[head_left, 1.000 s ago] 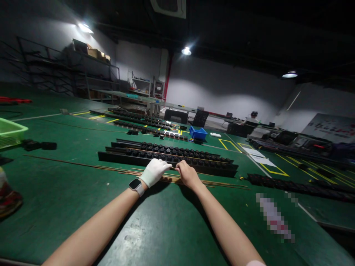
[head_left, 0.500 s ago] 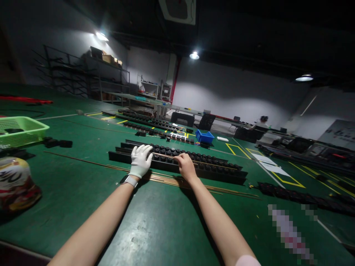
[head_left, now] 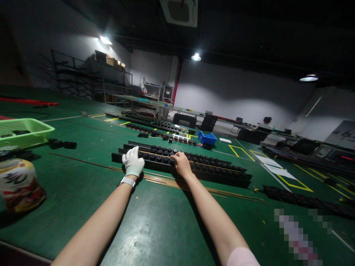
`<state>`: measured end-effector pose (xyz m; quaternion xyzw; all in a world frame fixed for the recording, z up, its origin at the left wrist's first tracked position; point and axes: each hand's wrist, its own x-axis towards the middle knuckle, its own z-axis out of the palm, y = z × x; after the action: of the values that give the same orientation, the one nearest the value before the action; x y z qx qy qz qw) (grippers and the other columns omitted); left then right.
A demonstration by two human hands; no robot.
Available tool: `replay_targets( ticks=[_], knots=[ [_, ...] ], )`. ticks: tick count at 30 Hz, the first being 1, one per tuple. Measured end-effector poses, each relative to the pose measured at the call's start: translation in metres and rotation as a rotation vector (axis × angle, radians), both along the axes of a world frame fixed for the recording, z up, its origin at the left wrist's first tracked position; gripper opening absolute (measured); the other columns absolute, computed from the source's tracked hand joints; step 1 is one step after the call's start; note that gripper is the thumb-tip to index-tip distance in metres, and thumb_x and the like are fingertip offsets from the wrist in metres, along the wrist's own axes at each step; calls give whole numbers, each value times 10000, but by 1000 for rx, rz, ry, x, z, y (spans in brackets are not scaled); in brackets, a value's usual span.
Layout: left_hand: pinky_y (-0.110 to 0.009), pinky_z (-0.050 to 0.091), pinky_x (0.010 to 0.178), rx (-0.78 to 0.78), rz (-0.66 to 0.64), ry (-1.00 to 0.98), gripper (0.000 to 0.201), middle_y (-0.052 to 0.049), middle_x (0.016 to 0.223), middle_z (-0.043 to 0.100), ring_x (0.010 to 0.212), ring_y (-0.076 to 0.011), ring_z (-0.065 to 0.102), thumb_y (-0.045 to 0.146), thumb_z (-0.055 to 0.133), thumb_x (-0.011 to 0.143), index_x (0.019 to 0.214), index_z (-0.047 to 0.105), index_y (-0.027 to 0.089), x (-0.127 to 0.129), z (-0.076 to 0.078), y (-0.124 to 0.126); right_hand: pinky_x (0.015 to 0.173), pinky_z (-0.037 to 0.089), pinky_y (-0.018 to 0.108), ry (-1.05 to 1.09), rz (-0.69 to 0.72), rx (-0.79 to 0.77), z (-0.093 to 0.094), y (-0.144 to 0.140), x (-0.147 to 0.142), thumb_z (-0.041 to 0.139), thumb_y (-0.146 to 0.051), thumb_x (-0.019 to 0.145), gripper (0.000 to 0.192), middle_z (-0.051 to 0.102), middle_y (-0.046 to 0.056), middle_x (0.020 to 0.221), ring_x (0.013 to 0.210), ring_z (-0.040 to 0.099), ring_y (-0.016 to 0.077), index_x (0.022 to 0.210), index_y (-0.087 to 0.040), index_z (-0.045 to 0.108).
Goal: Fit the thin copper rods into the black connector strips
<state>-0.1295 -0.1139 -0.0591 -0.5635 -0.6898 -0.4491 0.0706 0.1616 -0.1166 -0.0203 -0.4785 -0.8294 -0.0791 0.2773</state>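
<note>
Green table (head_left: 166, 229): covers most of the view, marked farther off with yellow outlines; both your forearms stretch forward across it.

Long black strip (head_left: 216, 176): lies crosswise ahead of you, near the middle of the table, carrying a close row of black round parts (head_left: 205, 161) along its top. A thin brass-coloured rod (head_left: 210, 161) lies lengthwise on that row.

Brass rods (head_left: 166, 180): a loose bundle flat on the table, just on your side of the strip and parallel to it, passing under both your wrists.

Green basket (head_left: 24, 131): far left, well apart from your hands, with small black blocks (head_left: 62, 144) beside it.

Printed bag (head_left: 18, 184): left edge, nearer to you than the basket.

Blue bin (head_left: 207, 137): beyond the strip, near further rows of black parts (head_left: 149, 122).

Your left hand (head_left: 132, 161): white glove, watch (head_left: 128, 181) at the wrist; it lies palm down on the strip's left end, fingers spread loosely, clasping nothing.

Your right hand (head_left: 181, 164): bare, set on the row of round parts near the strip's middle, fingers curled down at the thin rod; whether they pinch it you cannot tell.

A seated person (head_left: 266, 121): far back right.
</note>
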Motion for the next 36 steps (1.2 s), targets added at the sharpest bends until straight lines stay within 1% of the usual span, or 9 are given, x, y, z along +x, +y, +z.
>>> replay_targets(
  ticks=[4,8,12,16,20,23,29,33,36],
  knots=[
    [-640,201,1334,-30,-22,46,693,-131,1671,551,1562,-329,441,293,437,959,1645,507,218,10,1,-1,980,470,335,-12,9,2,0,2,1,542,32,970,523,670,88,1199,1134,567,245,1330,-266,778],
    [-684,140,1333,-3,-98,113,667,-103,1702,520,1598,-352,394,349,452,992,1650,511,259,17,-2,0,996,474,335,-18,19,2,-1,3,1,562,32,961,537,673,82,1210,1146,572,241,1339,-284,774],
    [-736,69,1318,-21,-157,215,637,-91,1728,483,1625,-375,348,421,445,1026,1645,523,295,22,-3,1,989,483,342,-16,20,7,-2,4,1,544,17,976,528,678,81,1204,1137,576,236,1343,-287,773],
    [-783,10,1295,-57,-175,265,612,-91,1732,474,1610,-374,375,451,417,1047,1629,541,310,24,-3,1,983,478,344,-19,14,-3,-3,3,1,550,-11,1002,495,683,82,1201,1144,580,238,1344,-291,772],
    [-796,21,1286,-89,-160,274,619,-103,1734,468,1603,-387,383,449,438,1037,1632,541,314,25,-1,0,985,455,352,-30,-13,-28,-4,3,0,564,-70,1043,449,680,78,1223,1171,572,245,1350,-324,769],
    [-791,34,1290,-97,-146,281,619,-97,1737,466,1603,-390,383,442,438,1034,1633,540,325,26,0,-1,997,443,366,-19,-35,-29,-7,0,-3,546,-81,1052,461,672,84,1227,1177,560,252,1367,-337,766],
    [-797,27,1288,-92,-144,278,619,-94,1732,475,1597,-389,391,447,441,1030,1627,546,325,27,0,0,1116,404,446,22,-92,32,-22,-12,-7,539,-77,1020,531,640,124,1322,1230,513,294,1456,-319,722],
    [-798,22,1287,-88,-143,276,617,-96,1732,475,1599,-383,391,449,436,1030,1623,549,322,27,0,0,1133,405,488,61,-106,58,-31,-19,-11,544,-105,1008,573,632,137,1360,1250,510,312,1523,-324,668],
    [-808,35,1281,-84,-142,277,619,-97,1727,484,1594,-394,397,453,436,1029,1622,552,322,27,0,0,1169,389,506,61,-123,52,-34,-25,-14,537,-128,1015,590,617,139,1431,1294,509,315,1565,-323,624]
  ],
)
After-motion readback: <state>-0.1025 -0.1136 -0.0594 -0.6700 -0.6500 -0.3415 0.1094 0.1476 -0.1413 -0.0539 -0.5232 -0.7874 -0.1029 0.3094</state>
